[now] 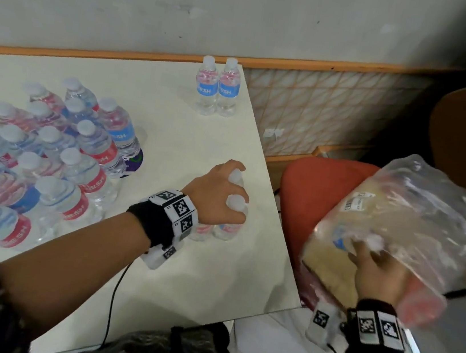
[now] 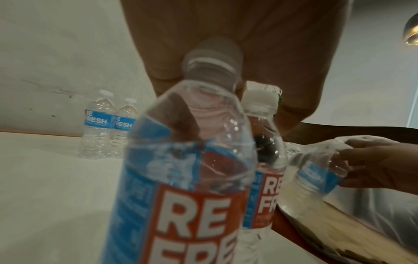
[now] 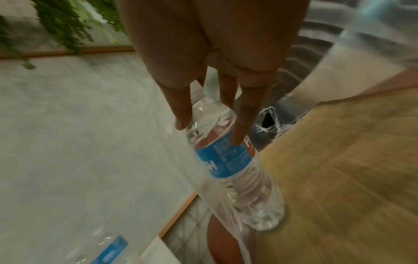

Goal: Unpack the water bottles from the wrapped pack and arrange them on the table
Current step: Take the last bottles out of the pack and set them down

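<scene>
Left wrist view: left hand (image 2: 226,53) grips two "RE FRESH" bottles (image 2: 181,178); right hand (image 3: 214,62) grips another bottle (image 3: 228,160).

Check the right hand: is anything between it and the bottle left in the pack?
Yes. The pack's plastic wrap still surrounds that bottle, so the right hand seems to grip it through or inside the film. The pack sits on the red chair, off the table.
</scene>
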